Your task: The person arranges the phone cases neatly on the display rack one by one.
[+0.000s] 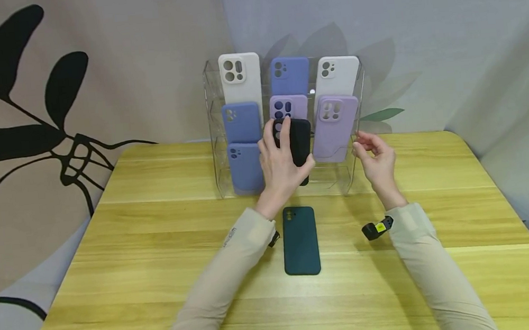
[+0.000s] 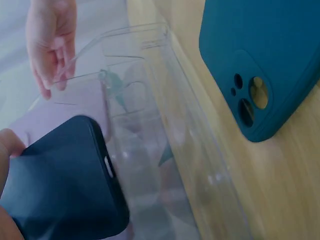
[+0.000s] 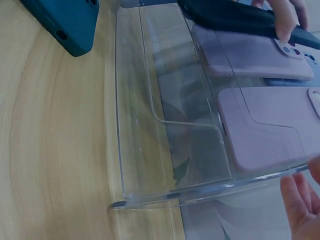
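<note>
My left hand (image 1: 280, 166) grips a black phone case (image 1: 300, 143) by its edges, holding it upright in front of a clear tiered rack (image 1: 333, 184). In the left wrist view the black case (image 2: 65, 185) hangs tilted, its lower end over the clear front tier. My right hand (image 1: 378, 162) is at the rack's right side, and in the right wrist view its thumb and fingers (image 3: 295, 200) pinch the clear side panel. Behind the black case stands a lilac case (image 1: 299, 103). Another lilac case (image 1: 337, 126) leans in the right column.
A dark green phone case (image 1: 300, 241) lies flat on the wooden table (image 1: 157, 239) before the rack. White cases (image 1: 250, 89) (image 1: 340, 80) and a blue case (image 1: 296, 79) fill the back tier. Two blue cases (image 1: 241, 124) (image 1: 246, 169) stand at left. A patterned curtain (image 1: 162, 47) hangs behind.
</note>
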The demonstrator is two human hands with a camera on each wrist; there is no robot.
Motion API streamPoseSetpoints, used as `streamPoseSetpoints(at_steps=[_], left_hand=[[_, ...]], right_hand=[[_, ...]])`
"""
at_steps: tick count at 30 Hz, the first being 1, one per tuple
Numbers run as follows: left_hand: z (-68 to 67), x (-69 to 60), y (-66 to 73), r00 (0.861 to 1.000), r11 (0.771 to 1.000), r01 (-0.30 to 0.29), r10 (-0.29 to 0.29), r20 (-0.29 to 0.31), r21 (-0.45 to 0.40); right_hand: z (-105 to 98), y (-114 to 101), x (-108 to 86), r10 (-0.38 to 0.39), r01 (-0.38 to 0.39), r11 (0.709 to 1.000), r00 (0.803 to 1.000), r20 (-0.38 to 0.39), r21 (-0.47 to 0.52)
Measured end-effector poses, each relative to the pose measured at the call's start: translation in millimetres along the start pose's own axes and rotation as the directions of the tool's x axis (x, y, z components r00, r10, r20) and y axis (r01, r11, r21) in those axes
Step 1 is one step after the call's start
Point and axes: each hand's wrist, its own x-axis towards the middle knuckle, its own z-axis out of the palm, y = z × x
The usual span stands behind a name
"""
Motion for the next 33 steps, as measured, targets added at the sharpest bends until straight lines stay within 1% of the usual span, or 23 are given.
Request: streamPoseSetpoints(at_steps=[5,7,10,13,17,20,23,26,27,29,33], left_hand=[[11.0,-3.0,-3.3,0.998,0.999,0.003,-0.001,-0.067,0.034],[15.0,-5.9,-4.9,0.997,0.998,0.002,0.003,-0.077,0.067],[20.7,-9.9,-6.7,0.997,0.994,-0.004,0.012,-0.078,0.109],[25.6,-14.3,-7.7,0.997,0.991,0.004,0.006,-0.072,0.134],[29.6,-20.9,-7.2,0.999,0.986,0.036,-0.031,-0.034,0.16],[31.9,-25.1,-5.8,0.998,0.981,0.059,-0.06,0.003,0.187],[33.6,-28.3,-4.2,0.996,0.974,0.079,-0.087,0.028,0.212],[34.8,-30.4,-2.8,0.994,0.972,0.096,-0.105,0.036,0.213],[35.0,-31.3,-2.5,0.993,0.972,0.102,-0.113,0.039,0.211],[35.1,-32.7,-2.3,0.991,0.971,0.114,-0.127,0.047,0.21],[35.6,-35.4,-3.3,0.987,0.965,0.137,-0.153,0.055,0.225]], right_hand=[[2,-17,-3.0,0.003,-0.003,1.0,1.0,0.015,0.008],[4,-23,-4.4,0.006,-0.006,1.0,1.0,0.014,0.008],[3,-24,-4.5,0.015,-0.015,1.0,1.0,0.01,0.003],[2,-14,-2.5,0.016,-0.016,1.0,1.0,0.005,0.015],[0,1,-0.2,0.004,-0.004,1.0,1.0,-0.007,0.012],[0,2,-0.7,-0.007,0.007,1.0,1.0,-0.008,0.0],[0,3,-1.4,-0.02,0.02,1.0,1.0,-0.005,0.003],[-1,4,-1.6,-0.042,0.042,0.999,0.999,-0.004,0.023],[-1,5,-1.7,-0.047,0.048,0.998,0.999,-0.005,0.049],[-1,5,-1.8,-0.058,0.058,0.996,0.998,-0.005,0.066],[-1,5,-1.6,-0.055,0.055,0.997,0.998,-0.006,0.052]])
